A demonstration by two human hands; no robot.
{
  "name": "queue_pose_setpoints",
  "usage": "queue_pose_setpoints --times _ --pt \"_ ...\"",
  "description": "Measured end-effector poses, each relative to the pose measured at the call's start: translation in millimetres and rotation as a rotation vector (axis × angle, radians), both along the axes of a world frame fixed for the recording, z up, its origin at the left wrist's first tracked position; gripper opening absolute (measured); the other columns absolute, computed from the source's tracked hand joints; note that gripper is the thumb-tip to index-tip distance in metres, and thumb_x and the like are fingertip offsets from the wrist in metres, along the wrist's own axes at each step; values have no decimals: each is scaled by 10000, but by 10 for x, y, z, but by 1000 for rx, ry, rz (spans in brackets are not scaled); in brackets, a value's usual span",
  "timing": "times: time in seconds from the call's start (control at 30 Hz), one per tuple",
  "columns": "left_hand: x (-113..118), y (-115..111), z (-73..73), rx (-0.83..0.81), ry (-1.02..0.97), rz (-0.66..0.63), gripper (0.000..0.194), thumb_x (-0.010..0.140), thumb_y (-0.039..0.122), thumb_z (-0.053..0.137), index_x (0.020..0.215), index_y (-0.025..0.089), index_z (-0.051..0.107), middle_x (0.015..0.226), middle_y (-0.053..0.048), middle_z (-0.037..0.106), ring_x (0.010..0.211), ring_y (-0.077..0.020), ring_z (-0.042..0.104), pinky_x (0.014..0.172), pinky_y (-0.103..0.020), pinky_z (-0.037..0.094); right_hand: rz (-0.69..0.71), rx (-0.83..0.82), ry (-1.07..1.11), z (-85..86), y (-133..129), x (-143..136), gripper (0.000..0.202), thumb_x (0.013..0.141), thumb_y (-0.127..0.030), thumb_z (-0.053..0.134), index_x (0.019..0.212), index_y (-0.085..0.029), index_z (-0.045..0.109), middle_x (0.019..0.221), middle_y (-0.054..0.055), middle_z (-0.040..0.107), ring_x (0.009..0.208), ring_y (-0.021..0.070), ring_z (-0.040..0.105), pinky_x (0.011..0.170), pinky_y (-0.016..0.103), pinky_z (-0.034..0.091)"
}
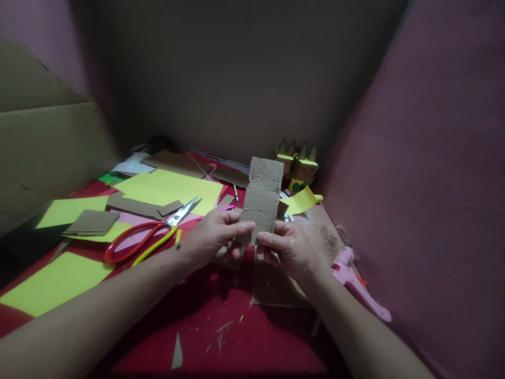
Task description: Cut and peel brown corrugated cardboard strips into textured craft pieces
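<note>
A creased strip of brown cardboard is held up above the red table by both hands. My left hand pinches its lower left edge, thumb on the near face. On the lower right edge, my right hand grips it the same way, with the fingers partly hidden behind. The strip stands roughly upright and has a bend across its upper part. Beneath the hands lies another flat piece of cardboard.
Scissors with red and yellow handles lie open at the left, among yellow sheets and cardboard scraps. A pink glue gun rests at the right by the wall. Spiky cardboard pieces stand behind. Small scraps lie in front.
</note>
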State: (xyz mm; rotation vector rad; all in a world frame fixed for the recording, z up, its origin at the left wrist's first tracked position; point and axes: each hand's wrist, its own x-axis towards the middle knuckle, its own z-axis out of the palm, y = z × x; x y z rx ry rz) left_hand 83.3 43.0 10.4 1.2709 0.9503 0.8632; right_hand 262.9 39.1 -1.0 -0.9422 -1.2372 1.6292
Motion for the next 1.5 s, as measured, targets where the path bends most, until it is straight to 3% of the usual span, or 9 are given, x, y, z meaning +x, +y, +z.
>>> queue_pose_setpoints --times 0.23,0.37,0.47,0.67,0.77,0.87,1.1,1.3,1.5 --pt "-4 -10 44 138 133 68 336 747 373 689 552 158 519 438 51 463 397 -51 369 403 -186 254 34 62 -32 -54 -75 -15 235 693 -354 745 777 -150 664 556 -5 638 425 98 553 392 197 430" --pt "33 -45 76 113 95 43 192 716 328 718 718 154 637 543 33 562 438 -64 416 422 -189 309 42 44 -46 -86 -109 -37 308 690 -408 766 818 -156 643 589 -1 656 423 119 590 355 196 443" --pt "12 -11 87 153 9 144 225 694 329 760 817 165 667 626 27 610 467 -63 433 440 -187 344 34 -11 -108 -91 -136 -58 316 658 -398 781 764 -154 610 547 -8 641 383 113 566 322 185 424" --pt "-93 116 13 117 -84 299 305 754 395 713 598 158 601 491 20 525 421 -66 402 400 -195 296 144 -98 -163 -137 -162 -104 276 647 -362 771 711 -150 605 502 4 639 358 119 560 329 196 440" --pt "-113 145 -8 103 -51 318 376 740 408 734 524 157 557 416 35 464 380 -50 351 373 -184 237 158 -111 -52 -180 -155 -115 271 653 -340 788 768 -133 657 588 26 679 480 138 633 466 234 526" --pt "-118 140 23 116 -55 279 330 733 396 743 559 153 603 449 20 518 393 -57 396 380 -185 270 177 -98 51 -203 -148 -123 288 659 -340 807 800 -125 676 655 38 694 562 145 656 584 269 560" --pt "-128 85 115 110 72 234 386 721 383 730 460 150 568 372 25 460 341 -48 352 349 -187 227 222 -91 88 -180 -147 -123 289 691 -356 776 808 -112 673 609 53 686 508 171 665 458 241 535" --pt "-126 100 26 102 83 89 230 704 366 748 694 139 719 562 -27 641 448 -101 507 423 -209 364 200 -111 117 -201 -138 -129 338 708 -337 779 917 -97 664 699 67 709 563 185 698 491 253 571" --pt "-137 109 -11 90 62 51 198 697 320 744 618 144 700 511 -5 611 419 -74 447 401 -190 308 253 -129 82 -198 -142 -119 370 735 -401 762 922 -108 635 665 62 707 538 174 698 501 245 576"
